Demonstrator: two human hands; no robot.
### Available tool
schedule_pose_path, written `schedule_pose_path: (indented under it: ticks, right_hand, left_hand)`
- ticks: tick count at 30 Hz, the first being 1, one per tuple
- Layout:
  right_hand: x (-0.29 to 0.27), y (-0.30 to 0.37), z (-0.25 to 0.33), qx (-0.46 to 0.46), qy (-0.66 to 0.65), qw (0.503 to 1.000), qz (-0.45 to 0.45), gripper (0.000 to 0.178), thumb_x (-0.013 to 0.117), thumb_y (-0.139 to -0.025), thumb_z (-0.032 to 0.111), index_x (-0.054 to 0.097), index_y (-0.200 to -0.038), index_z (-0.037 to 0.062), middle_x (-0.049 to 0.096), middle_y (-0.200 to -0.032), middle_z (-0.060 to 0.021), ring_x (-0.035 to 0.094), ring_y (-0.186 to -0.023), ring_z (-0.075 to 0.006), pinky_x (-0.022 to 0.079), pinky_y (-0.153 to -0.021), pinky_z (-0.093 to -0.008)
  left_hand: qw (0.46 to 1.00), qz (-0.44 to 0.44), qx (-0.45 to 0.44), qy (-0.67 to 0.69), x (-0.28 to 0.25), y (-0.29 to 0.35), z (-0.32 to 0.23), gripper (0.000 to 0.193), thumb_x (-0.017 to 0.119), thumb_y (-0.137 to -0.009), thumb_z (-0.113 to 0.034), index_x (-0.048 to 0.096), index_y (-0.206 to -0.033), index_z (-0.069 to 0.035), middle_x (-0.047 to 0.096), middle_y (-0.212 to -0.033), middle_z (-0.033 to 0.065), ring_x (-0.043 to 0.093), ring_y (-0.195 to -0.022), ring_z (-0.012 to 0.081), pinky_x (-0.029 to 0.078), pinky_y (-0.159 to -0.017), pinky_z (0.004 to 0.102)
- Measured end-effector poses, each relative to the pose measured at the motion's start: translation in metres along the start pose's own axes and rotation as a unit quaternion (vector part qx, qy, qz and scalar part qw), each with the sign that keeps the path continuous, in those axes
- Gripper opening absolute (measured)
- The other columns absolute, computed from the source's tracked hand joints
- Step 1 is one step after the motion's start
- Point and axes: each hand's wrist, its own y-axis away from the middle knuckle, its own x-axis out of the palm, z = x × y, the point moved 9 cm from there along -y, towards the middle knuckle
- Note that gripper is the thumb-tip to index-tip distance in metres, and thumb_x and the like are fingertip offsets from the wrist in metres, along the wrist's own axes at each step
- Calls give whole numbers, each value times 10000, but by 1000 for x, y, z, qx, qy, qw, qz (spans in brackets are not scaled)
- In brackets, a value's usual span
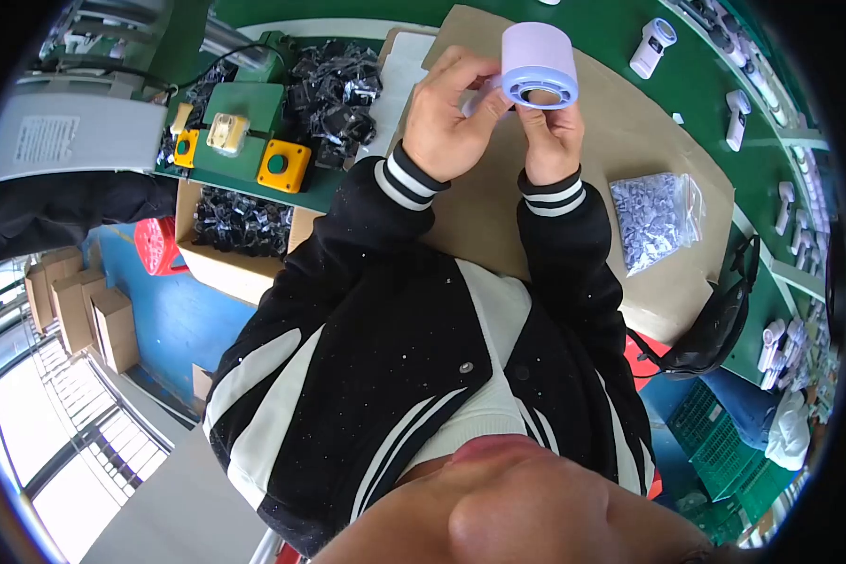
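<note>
Above the brown cardboard sheet I hold up a lilac handheld fan. Its drum-shaped head has a bluish vented ring around a round opening, turned toward me. My left hand is closed at the fan's left side, thumb and fingers around a lilac part that they mostly hide. From below, my right hand grips the ring's lower edge, its thumb up against the opening. To the right of that hand lies a clear zip bag of small lilac parts.
Left stands a green press fixture with yellow button boxes, beside a heap of black bagged parts. A carton of black parts sits below. Rightward, several pale fans rest on the green surface, near a black bag.
</note>
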Motion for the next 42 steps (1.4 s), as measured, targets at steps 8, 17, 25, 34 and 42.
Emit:
schedule_pose_path:
  ticks: [8, 17, 25, 34, 42]
  right_hand:
    - [-53, -14, 38, -32, 186, 979, -78, 416, 554, -889, 66, 444, -1288, 22, 508, -1242, -140, 503, -1135, -251, 386, -991, -348]
    - [-292, 75, 106, 70, 636, 721, -265, 135, 529, -853, 110, 635, -931, 80, 645, -842, -87, 600, -712, -253, 479, -659, -346]
    - [-335, 95, 77, 210, 670, 709, -69, 98, 538, -803, 116, 611, -825, 54, 599, -660, -105, 559, -591, -278, 451, -562, -369]
    - [-340, 94, 56, 238, 678, 695, 19, 114, 590, -773, 118, 584, -871, 59, 579, -651, -89, 542, -585, -256, 452, -573, -358]
    - [-357, 97, 86, 162, 582, 780, -165, 66, 528, -852, 99, 527, -897, 50, 572, -780, -81, 534, -672, -204, 463, -661, -327]
  left_hand:
    - [980, -159, -117, -5, -44, -108, 164, 170, 565, -870, -147, 623, -936, -1, 638, -796, 80, 565, -689, 169, 462, -656, 264]
    - [842, -188, 70, -501, 9, -212, 186, 301, 605, -713, -272, 693, -956, -116, 671, -873, 75, 614, -751, 313, 491, -666, 407]
    - [841, 139, -93, -515, 187, -210, 171, 581, 455, -833, -519, 535, -1208, -83, 540, -1087, 209, 541, -910, 346, 384, -867, 435]
    - [868, 378, 130, -296, 120, -126, 106, 293, 604, -719, -87, 581, -988, -200, 531, -1044, 114, 546, -890, 311, 454, -768, 397]
    - [816, 549, 142, -110, 92, -5, 78, 318, 555, -700, 20, 625, -951, -161, 520, -1205, 72, 499, -1063, 294, 426, -871, 379]
